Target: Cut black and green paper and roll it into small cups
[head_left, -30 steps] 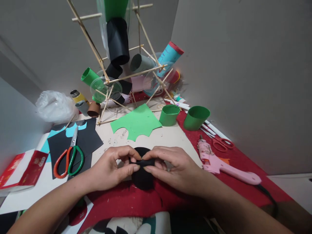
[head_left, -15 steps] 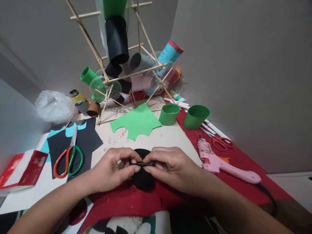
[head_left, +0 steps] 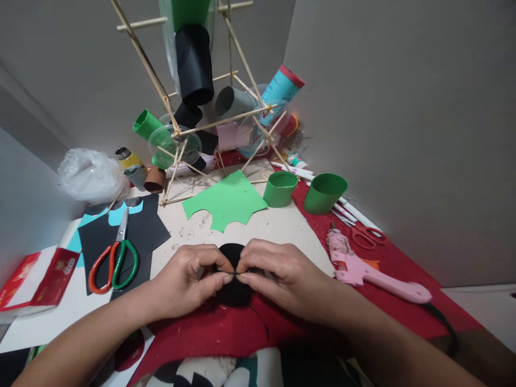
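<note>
Head: fingers (head_left: pixel 217 257) across black disc's (head_left: pixel 234 295) edges

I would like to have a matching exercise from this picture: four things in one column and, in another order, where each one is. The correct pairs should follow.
1. Black piece
2. Pink glue gun
3. Scissors with orange-red and green handles
4. Green sheet

A. On black sheets
B. Flat on the pale board
C. Pinched by the left hand and right hand
D. On red cloth

Pairs: 1-C, 2-D, 3-A, 4-B
</note>
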